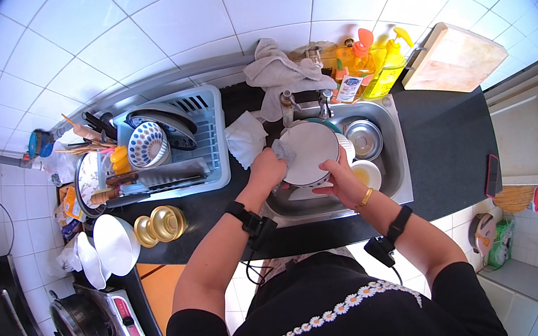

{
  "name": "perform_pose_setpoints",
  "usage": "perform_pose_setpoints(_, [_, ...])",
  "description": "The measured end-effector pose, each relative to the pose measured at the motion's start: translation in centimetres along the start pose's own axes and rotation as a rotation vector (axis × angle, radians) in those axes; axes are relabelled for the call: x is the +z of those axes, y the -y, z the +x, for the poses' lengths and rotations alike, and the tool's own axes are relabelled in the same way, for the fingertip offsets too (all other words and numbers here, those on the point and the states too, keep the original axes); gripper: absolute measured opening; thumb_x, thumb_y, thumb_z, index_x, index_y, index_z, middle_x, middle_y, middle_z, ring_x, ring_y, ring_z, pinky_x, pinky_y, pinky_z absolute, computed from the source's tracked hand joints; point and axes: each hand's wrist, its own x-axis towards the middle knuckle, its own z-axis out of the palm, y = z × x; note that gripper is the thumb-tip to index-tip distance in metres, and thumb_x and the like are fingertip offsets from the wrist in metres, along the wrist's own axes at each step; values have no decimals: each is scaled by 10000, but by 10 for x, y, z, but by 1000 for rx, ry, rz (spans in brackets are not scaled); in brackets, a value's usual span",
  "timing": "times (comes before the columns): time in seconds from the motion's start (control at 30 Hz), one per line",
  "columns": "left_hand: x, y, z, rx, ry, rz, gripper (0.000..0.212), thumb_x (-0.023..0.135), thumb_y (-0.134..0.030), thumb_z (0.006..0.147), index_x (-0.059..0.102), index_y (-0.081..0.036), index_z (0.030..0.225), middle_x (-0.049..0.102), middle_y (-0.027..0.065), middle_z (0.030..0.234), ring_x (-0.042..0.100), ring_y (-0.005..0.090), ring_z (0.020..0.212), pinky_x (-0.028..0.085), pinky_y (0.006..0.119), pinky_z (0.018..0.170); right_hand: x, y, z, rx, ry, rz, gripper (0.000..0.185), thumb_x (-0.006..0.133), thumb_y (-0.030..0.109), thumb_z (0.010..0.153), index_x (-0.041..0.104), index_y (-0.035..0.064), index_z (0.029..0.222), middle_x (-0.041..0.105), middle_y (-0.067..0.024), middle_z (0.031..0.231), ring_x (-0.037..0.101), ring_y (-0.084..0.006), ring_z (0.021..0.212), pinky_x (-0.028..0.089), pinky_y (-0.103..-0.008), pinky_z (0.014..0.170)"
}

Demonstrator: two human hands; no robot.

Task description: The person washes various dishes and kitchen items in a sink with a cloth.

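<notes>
Over the sink's left half, my right hand [342, 178] holds a round white bowl [313, 153] by its right and lower rim. The bowl's pale face is turned up, and a patterned side shows at its lower edge. My left hand [270, 169] grips a grey mesh scrubbing cloth [284, 152] against the bowl's left edge. Below and beside the bowl, the stainless steel sink [394, 149] holds a metal bowl [364, 138], a small white bowl [367, 174] with yellowish liquid and other dishes partly hidden. A white cloth [246, 137] lies just left of the sink.
A blue dish rack [221, 149] with bowls, plates and a cleaver stands at left. Gold cups [166, 223] and white bowls [116, 244] are near the counter's left edge. Behind the sink are a faucet [287, 105], a grey towel [275, 70], soap bottles [388, 69] and a cutting board [455, 58].
</notes>
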Motion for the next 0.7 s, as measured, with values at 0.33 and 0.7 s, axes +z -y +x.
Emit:
perform_pose_setpoints(0.33, [-10, -34, -25, 474, 29, 353, 546, 456, -114, 884, 458, -118, 1430, 492, 136, 1454, 437, 306, 1362, 309, 610, 1105, -20, -1, 19, 150, 37, -1, 563, 492, 396, 869, 328, 240, 1384, 497, -113, 1247, 608, -277, 995, 555, -483, 810])
perform_pose_setpoints(0.7, [-29, -51, -24, 464, 563, 68, 517, 458, -175, 897, 531, -178, 1408, 594, 163, 1321, 580, 346, 1178, 437, 405, 1024, -12, 12, 20, 142, 27, -84, 484, 455, 406, 900, 393, 216, 1341, 541, -106, 1204, 642, -235, 896, 571, -457, 741])
